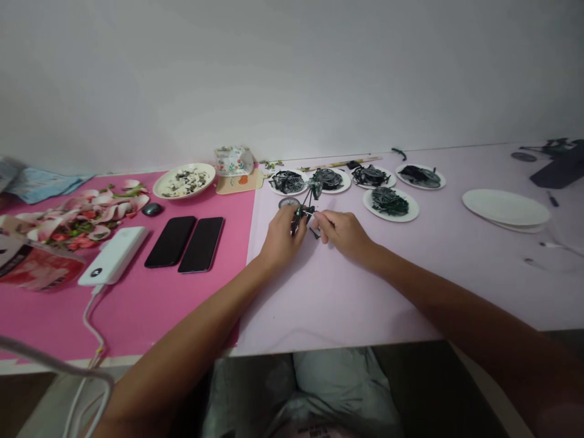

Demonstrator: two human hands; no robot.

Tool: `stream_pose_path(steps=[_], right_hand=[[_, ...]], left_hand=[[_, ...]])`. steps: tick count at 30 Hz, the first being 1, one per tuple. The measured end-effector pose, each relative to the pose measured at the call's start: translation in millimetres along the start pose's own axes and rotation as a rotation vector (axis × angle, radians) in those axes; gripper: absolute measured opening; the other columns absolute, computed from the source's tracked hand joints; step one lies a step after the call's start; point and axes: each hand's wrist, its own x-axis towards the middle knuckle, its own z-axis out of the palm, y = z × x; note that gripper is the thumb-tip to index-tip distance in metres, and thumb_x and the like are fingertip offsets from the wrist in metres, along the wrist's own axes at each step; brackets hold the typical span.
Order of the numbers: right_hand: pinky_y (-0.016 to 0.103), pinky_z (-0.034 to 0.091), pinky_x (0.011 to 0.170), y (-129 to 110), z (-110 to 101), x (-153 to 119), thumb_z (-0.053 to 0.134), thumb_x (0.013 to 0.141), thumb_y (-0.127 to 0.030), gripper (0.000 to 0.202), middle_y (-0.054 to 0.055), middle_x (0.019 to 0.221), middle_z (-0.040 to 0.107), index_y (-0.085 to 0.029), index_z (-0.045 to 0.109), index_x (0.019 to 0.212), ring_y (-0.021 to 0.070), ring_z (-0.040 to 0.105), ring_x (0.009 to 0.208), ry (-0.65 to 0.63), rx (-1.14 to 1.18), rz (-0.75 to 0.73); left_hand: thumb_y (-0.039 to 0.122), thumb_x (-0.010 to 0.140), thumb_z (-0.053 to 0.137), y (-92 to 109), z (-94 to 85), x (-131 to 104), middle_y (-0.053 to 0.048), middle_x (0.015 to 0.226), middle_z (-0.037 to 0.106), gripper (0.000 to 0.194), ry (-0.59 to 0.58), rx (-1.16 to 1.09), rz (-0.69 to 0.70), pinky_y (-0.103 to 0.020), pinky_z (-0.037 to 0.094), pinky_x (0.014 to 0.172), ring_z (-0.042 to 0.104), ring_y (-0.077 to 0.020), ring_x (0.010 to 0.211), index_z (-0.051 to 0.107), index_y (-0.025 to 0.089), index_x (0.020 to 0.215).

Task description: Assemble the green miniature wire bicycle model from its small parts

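Over the bench (337,304), the left hand (280,237) had its fingers closed on a dark assembly (310,196), long axis running away and slightly rightward; just right, the right hand (342,231) pinched a thin pale rod (308,212) directed leftward.

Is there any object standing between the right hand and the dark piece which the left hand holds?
Only the thin, pale rod held by the right hand lies between it and the dark piece in the left hand; nothing else visible blocks the way.
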Motion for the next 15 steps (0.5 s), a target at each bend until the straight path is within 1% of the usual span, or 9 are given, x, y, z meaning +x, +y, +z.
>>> stream_pose_path(steps=[5, 7, 9, 11, 13, 15], right_hand=[[0.033, 0.05, 0.06, -6.4, 3.4, -0.6, 0.046, 0.101, -0.08, 0.065, 0.0, 0.05, 0.061, -0.023, 0.065, 0.075, 0.017, 0.058, 0.05, -0.007, 0.236, 0.144], [0.033, 0.049, 0.058, -4.5, 3.1, 1.9, 0.049, 0.099, -0.081, 0.066, 0.0, 0.05, 0.06, -0.023, 0.064, 0.071, 0.0172, 0.057, 0.05, -0.02, 0.34, 0.182], [0.032, 0.047, 0.056, 0.2, -0.2, 6.0, 0.053, 0.097, -0.081, 0.065, 0.0, 0.049, 0.057, -0.023, 0.063, 0.068, 0.0164, 0.054, 0.049, -0.019, 0.41, 0.184], [0.032, 0.044, 0.053, 7.2, -6.7, 11.3, 0.057, 0.097, -0.079, 0.063, -0.002, 0.048, 0.052, -0.023, 0.064, 0.069, 0.0153, 0.049, 0.047, 0.007, 0.432, 0.168], [0.032, 0.042, 0.054, 15.7, -15.8, 17.3, 0.059, 0.098, -0.074, 0.058, -0.003, 0.05, 0.05, -0.023, 0.066, 0.072, 0.0151, 0.047, 0.049, 0.085, 0.392, 0.132], [0.033, 0.045, 0.059, 25.7, -25.4, 23.0, 0.062, 0.099, -0.065, 0.048, -0.001, 0.059, 0.056, -0.023, 0.068, 0.077, 0.0166, 0.052, 0.056, 0.189, 0.251, 0.064]], left_hand=[[0.022, 0.101, 0.063, -0.2, -0.6, 1.2, -0.011, 0.109, 0.074, 0.019, 0.018, 0.01, 0.007, -0.033, 0.06, 0.082, 0.071, -0.0198, 0.093, 0.069, 0.019, 0.119], [0.022, 0.1, 0.065, 1.2, -0.4, 1.8, -0.011, 0.108, 0.075, 0.018, 0.027, -0.018, -0.028, -0.031, 0.059, 0.079, 0.071, -0.0187, 0.09, 0.07, 0.019, 0.116], [0.024, 0.098, 0.067, 2.6, 0.2, 2.8, -0.011, 0.11, 0.076, 0.017, 0.036, -0.088, -0.109, -0.03, 0.059, 0.076, 0.072, -0.0179, 0.088, 0.069, 0.018, 0.114], [0.026, 0.097, 0.068, 2.0, 1.0, 4.7, -0.012, 0.113, 0.077, 0.018, 0.049, -0.193, -0.217, -0.028, 0.06, 0.074, 0.074, -0.0173, 0.087, 0.068, 0.018, 0.113], [0.027, 0.096, 0.069, -1.3, 1.8, 7.6, -0.012, 0.117, 0.077, 0.019, 0.066, -0.31, -0.327, -0.028, 0.061, 0.074, 0.075, -0.0166, 0.086, 0.067, 0.017, 0.112], [0.026, 0.094, 0.07, -6.4, 2.3, 11.0, -0.011, 0.114, 0.077, 0.019, 0.082, -0.425, -0.433, -0.029, 0.063, 0.076, 0.076, -0.0162, 0.085, 0.066, 0.017, 0.11]])
